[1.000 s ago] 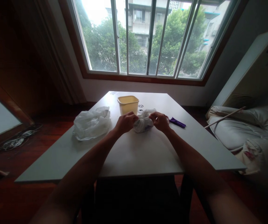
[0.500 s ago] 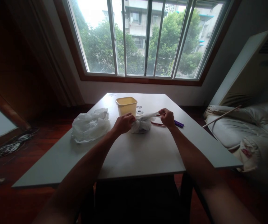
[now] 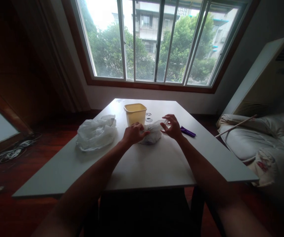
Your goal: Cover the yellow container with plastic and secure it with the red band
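Table [image 3: 156, 164] carries, from big to small, a loose plastic bag [image 3: 95, 133] at the left, a yellow tub [image 3: 135, 113] at the far middle, a small tied bag [image 3: 152, 133] just before the tub and a purple strip [image 3: 187, 132] to the right. Half a second ago the right hand [image 3: 172, 126] pulled a twisted end of the small bag sideways; now it has let go and hovers with fingers spread just beside the bag. The left hand [image 3: 133, 133] still lies closed on the bag's left side, gripping it against the table.

The left hand [image 3: 132, 133] hides part of the small bag [image 3: 151, 135] (contents too dim to tell).
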Tool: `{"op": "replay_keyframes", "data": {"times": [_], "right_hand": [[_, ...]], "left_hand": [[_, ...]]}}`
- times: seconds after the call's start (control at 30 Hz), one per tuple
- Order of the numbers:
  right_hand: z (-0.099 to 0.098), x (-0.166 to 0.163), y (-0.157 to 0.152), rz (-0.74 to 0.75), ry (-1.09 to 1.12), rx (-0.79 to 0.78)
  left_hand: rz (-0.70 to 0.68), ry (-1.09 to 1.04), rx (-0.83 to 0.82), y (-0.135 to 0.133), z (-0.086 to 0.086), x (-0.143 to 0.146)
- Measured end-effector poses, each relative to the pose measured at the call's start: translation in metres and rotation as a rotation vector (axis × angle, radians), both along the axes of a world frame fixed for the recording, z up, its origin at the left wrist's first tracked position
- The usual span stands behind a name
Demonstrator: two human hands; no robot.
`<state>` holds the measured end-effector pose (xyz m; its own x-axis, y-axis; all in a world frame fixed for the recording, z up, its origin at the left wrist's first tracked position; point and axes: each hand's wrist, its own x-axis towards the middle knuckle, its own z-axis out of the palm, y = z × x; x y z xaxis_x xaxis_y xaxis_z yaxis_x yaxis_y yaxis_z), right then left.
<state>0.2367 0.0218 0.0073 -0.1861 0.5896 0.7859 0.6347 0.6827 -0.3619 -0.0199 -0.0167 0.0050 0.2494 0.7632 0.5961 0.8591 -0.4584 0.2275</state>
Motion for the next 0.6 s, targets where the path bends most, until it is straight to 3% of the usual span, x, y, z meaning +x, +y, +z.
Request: {"op": "replay_keyframes", "data": {"times": [0.13, 0.23, 0.6], "right_hand": [[-0.004, -0.014, -0.007, 0.211, -0.213, -0.04], [-0.008, -0.016, -0.005, 0.279, -0.233, -0.054], [0.001, -0.002, 0.002, -0.084, -0.115, -0.058]], "left_hand": [[-0.014, 0.003, -0.007, 0.001, -0.006, 0.005], [-0.012, 0.006, -0.013, 0.001, -0.006, 0.005], [0.044, -0.018, -0.112, -0.002, -0.004, 0.011]]}}
